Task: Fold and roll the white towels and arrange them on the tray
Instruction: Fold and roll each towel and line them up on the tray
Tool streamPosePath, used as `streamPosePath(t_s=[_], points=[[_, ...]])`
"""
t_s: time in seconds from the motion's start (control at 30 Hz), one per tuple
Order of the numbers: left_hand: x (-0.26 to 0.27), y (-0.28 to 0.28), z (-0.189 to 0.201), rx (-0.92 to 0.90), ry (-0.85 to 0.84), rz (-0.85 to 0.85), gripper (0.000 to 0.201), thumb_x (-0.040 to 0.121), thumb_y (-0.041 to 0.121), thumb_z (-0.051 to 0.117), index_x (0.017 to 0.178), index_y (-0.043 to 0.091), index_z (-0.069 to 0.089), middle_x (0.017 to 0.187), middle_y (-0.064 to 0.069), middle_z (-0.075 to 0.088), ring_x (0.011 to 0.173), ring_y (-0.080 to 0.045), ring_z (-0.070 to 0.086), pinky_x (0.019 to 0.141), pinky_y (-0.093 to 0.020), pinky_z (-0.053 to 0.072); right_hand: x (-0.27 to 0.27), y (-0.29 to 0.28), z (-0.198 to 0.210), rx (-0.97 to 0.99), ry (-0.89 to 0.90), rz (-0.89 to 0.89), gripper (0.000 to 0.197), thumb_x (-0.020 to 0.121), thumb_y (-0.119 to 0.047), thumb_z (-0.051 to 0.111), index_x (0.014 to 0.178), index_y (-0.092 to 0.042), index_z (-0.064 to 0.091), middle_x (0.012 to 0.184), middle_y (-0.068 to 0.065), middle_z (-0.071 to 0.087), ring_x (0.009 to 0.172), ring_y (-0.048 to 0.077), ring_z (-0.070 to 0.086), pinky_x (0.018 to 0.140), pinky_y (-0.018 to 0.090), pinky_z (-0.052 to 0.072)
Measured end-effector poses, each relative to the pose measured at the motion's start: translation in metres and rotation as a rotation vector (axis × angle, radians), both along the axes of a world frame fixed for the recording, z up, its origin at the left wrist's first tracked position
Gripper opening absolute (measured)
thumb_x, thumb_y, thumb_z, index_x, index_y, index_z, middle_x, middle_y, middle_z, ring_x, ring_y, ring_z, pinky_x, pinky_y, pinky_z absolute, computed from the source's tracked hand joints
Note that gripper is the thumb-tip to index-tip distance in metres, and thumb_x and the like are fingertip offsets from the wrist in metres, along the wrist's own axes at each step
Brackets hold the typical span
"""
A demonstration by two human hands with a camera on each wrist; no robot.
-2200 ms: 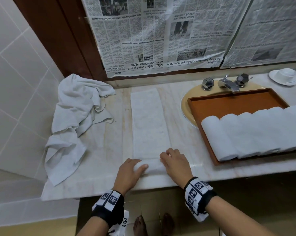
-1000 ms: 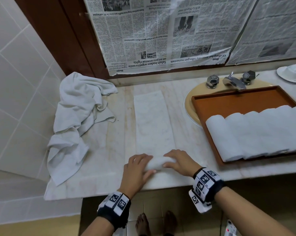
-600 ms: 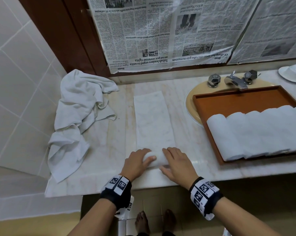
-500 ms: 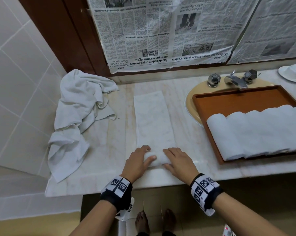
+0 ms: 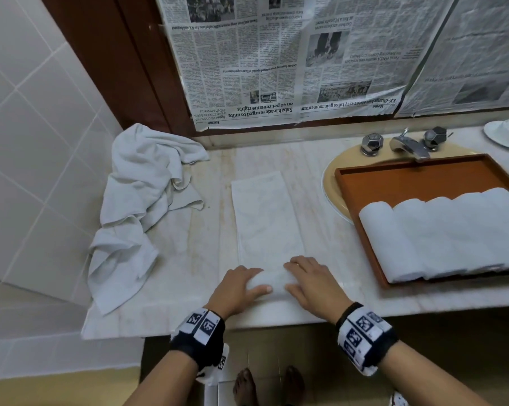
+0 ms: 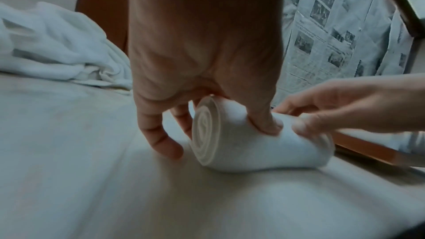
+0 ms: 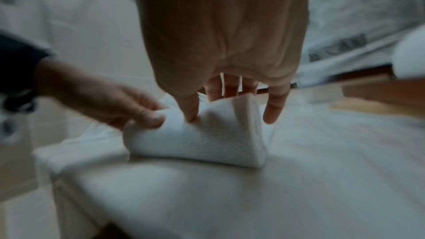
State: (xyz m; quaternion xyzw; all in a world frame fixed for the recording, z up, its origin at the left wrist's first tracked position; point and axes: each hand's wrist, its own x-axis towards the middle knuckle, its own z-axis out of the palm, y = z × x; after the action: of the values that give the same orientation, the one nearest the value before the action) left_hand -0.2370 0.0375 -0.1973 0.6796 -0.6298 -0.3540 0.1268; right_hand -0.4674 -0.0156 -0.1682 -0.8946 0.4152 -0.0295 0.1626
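A white towel (image 5: 266, 218), folded into a long narrow strip, lies on the marble counter (image 5: 206, 259) and runs straight away from the person; its near end is wound into a short roll (image 5: 269, 284) that sits between the two hands at the counter's front edge. The left hand (image 5: 235, 288) curls over the roll's left end, thumb pressed into the near side and fingers over the top, with the spiral of layers showing at that end in the left wrist view. The right hand (image 5: 311, 284) grips the right end the same way, thumb dug into the cloth and fingers arched over it, a ring on one finger. To the right of the right hand a brown tray (image 5: 423, 183) rests over a tan sink (image 5: 332, 183), and a row of finished rolled towels (image 5: 440, 235) lies side by side, touching, across its near half. Beyond the tray stand a chrome faucet (image 5: 408, 145) and two faceted knobs. Well left of the left hand a heap of loose white towels (image 5: 136, 206) spills along the tiled wall. Beyond the hands, newspaper (image 5: 276, 60) hangs upside down over the wall; its headlines read "Sabah leaders urged to unite on 40 pct revenue rights" and "KK-Chiangchun sister-city talks gain momentum", partly blurred, under the section word "Home". Both wrists carry black bands with square black-and-white markers.
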Motion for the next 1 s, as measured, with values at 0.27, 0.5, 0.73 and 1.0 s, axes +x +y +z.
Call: streamPosePath(t_s=[0.27, 0.5, 0.73, 1.0], points=[[-0.021, 0.020, 0.012, -0.167, -0.299, -0.006, 0.070, 0.086, 0.069, 0.054, 0.147, 0.040, 0.036, 0.146, 0.012, 0.028, 0.129, -0.019, 0.030, 0.096, -0.040, 0.044, 0.006, -0.015, -0.005, 0.175, -0.038, 0.007, 0.053, 0.094, -0.043, 0.059, 0.140, -0.017, 0.048, 0.135, 0.001, 0.051, 0.126, 0.020, 0.043, 0.102, 0.033, 0.037], [-0.009, 0.020, 0.003, -0.109, -0.140, -0.040, 0.072, 0.080, 0.078, 0.048, 0.143, 0.042, 0.043, 0.136, 0.012, 0.048, 0.123, -0.016, 0.040, 0.101, -0.038, 0.041, -0.006, -0.027, 0.006, 0.561, -0.216, -0.096, 0.043, 0.089, -0.045, 0.068, 0.122, -0.019, 0.064, 0.120, -0.005, 0.064, 0.111, 0.013, 0.055, 0.092, 0.023, 0.038], [0.006, -0.011, 0.018, 0.025, 0.110, -0.149, 0.058, 0.074, 0.075, 0.061, 0.114, 0.033, 0.068, 0.106, 0.010, 0.070, 0.099, -0.010, 0.061, 0.092, -0.038, 0.048, -0.005, 0.004, -0.008, -0.171, -0.049, 0.094, 0.053, 0.081, -0.055, 0.054, 0.120, -0.019, 0.060, 0.113, 0.001, 0.062, 0.098, 0.022, 0.061, 0.078, 0.038, 0.053], [-0.014, 0.014, 0.008, -0.212, -0.047, 0.021, 0.072, 0.079, 0.058, 0.070, 0.143, 0.036, 0.043, 0.144, 0.012, 0.038, 0.131, -0.012, 0.030, 0.106, -0.034, 0.035, 0.004, -0.021, 0.006, 0.354, -0.113, -0.099, 0.050, 0.091, -0.051, 0.061, 0.130, -0.019, 0.057, 0.127, -0.002, 0.058, 0.118, 0.020, 0.052, 0.100, 0.033, 0.038]])
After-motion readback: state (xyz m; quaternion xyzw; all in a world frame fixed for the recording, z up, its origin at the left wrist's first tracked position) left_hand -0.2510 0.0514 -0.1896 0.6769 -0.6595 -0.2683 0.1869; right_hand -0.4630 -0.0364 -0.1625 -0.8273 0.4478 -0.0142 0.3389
